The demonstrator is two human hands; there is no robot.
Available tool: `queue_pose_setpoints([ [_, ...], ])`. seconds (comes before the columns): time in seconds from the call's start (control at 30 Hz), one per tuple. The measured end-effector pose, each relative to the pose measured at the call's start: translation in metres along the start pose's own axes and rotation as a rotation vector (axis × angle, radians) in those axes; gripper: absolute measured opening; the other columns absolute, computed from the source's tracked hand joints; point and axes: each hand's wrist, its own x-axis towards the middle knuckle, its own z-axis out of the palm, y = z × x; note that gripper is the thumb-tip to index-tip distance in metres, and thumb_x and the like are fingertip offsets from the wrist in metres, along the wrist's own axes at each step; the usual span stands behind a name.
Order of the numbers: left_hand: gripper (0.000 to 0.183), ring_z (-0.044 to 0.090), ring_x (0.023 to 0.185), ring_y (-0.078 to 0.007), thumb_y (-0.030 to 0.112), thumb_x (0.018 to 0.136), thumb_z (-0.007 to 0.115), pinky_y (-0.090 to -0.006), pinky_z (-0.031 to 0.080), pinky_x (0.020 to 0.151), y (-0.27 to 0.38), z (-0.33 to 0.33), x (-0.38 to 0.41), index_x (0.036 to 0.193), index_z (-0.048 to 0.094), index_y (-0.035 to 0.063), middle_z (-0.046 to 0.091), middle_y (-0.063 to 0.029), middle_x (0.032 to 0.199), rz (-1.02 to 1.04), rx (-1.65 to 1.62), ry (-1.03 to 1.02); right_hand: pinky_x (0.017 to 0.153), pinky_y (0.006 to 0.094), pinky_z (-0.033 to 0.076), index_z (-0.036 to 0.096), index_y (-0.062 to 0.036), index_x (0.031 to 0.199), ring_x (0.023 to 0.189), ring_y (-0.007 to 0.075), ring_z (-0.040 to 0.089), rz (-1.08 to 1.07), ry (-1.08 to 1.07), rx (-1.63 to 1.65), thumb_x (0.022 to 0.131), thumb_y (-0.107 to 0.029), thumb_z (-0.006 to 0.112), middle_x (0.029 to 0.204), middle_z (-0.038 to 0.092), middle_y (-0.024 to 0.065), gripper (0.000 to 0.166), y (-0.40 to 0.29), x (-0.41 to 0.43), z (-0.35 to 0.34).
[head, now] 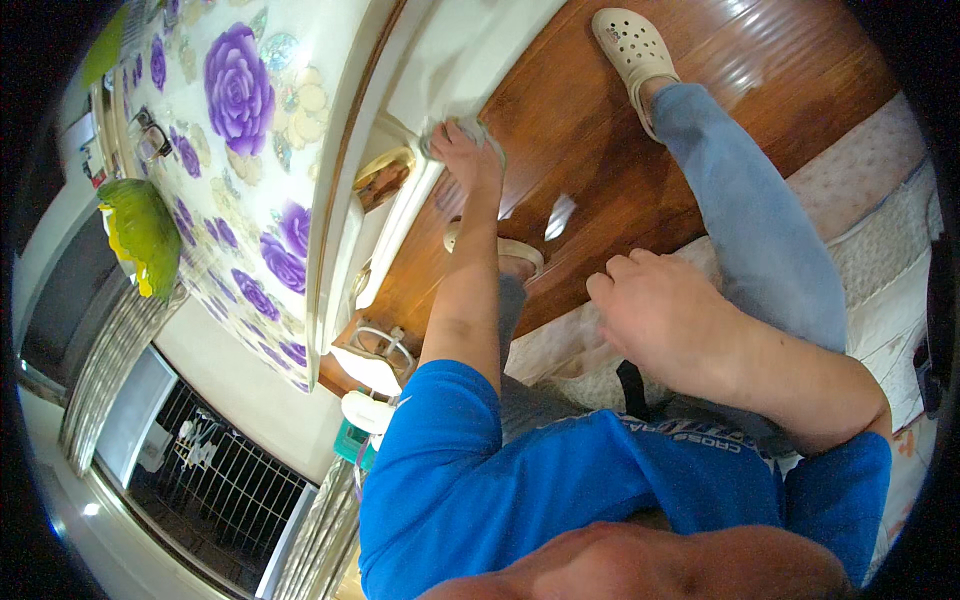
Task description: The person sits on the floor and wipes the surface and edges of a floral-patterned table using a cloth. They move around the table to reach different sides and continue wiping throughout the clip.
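Note:
My left hand (469,157) reaches out to the lower edge of a white coffee table (420,67). Its fingers press on a pale, translucent cloth (491,139) bunched against the table's base, close to the wooden floor. A gold oval ornament (384,178) sits on the table's side just by that hand. My right hand (656,311) hovers near my bent leg, its fingers loosely curled and no object visible in it. The palm side is hidden. A cover with purple roses (238,86) spreads over the tabletop.
On the tabletop stand a green leaf-shaped bowl (146,232) and a pair of glasses (154,141). My feet wear beige clogs (634,49) on the glossy wooden floor (750,97). A white-shaded lamp (371,367) and a green-and-white object (360,431) are near my left elbow.

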Motion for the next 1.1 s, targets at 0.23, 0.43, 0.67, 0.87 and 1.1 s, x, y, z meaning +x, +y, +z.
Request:
queue_pose_setpoints([
  [0.23, 0.058, 0.040, 0.125, -0.0363, 0.027, 0.082, 0.059, -0.0477, 0.036, 0.102, 0.006, -0.065, 0.102, 0.134, 0.042, 0.0059, 0.045, -0.0181, 0.133, -0.112, 0.335, -0.051, 0.073, 0.0399, 0.051, 0.060, 0.0007, 0.093, 0.088, 0.0288, 0.061, 0.047, -0.008, 0.006, 0.079, -0.012, 0.053, 0.091, 0.063, 0.0160, 0.020, 0.000, 0.002, -0.001],
  [0.43, 0.050, 0.045, 0.120, -0.0322, 0.019, 0.081, 0.058, -0.0431, 0.044, 0.095, -0.040, -0.029, 0.073, 0.129, 0.048, 0.0085, 0.048, -0.0150, 0.132, -0.008, 0.606, -0.204, 0.071, 0.0398, 0.052, 0.061, 0.0004, 0.092, 0.083, 0.0303, 0.063, -0.030, 0.073, -0.007, 0.080, -0.012, 0.053, 0.087, 0.064, 0.0167, 0.019, -0.003, 0.004, 0.004],
  [0.67, 0.038, 0.052, 0.107, -0.0344, 0.007, 0.069, 0.064, -0.0446, 0.042, 0.092, -0.011, -0.107, -0.023, 0.107, 0.060, 0.0079, 0.059, -0.0153, 0.109, 0.308, 0.117, -0.017, 0.076, 0.0417, 0.048, 0.057, -0.0006, 0.090, 0.089, 0.0322, 0.058, 0.000, 0.008, 0.016, 0.077, -0.019, 0.065, 0.090, 0.059, 0.0161, 0.023, -0.002, 0.005, 0.018],
  [0.87, 0.056, 0.050, 0.104, -0.0353, 0.008, 0.058, 0.069, -0.0457, 0.041, 0.088, -0.015, -0.205, -0.051, 0.113, 0.059, 0.0131, 0.055, -0.0150, 0.113, 0.508, 0.295, 0.367, 0.074, 0.0387, 0.049, 0.060, 0.0002, 0.088, 0.086, 0.0289, 0.060, -0.140, 0.036, 0.051, 0.077, -0.010, 0.056, 0.089, 0.062, 0.0152, 0.015, -0.018, -0.004, 0.016],
  [1.1, 0.056, 0.041, 0.121, -0.0412, 0.008, 0.075, 0.065, -0.0470, 0.032, 0.104, -0.102, -0.207, -0.052, 0.128, 0.048, 0.0008, 0.047, -0.0278, 0.127, 0.222, 0.000, 0.151, 0.072, 0.0365, 0.048, 0.063, -0.0039, 0.091, 0.089, 0.0241, 0.060, -0.153, 0.001, 0.031, 0.078, -0.015, 0.056, 0.088, 0.063, 0.0113, 0.018, -0.028, -0.024, 0.001],
])
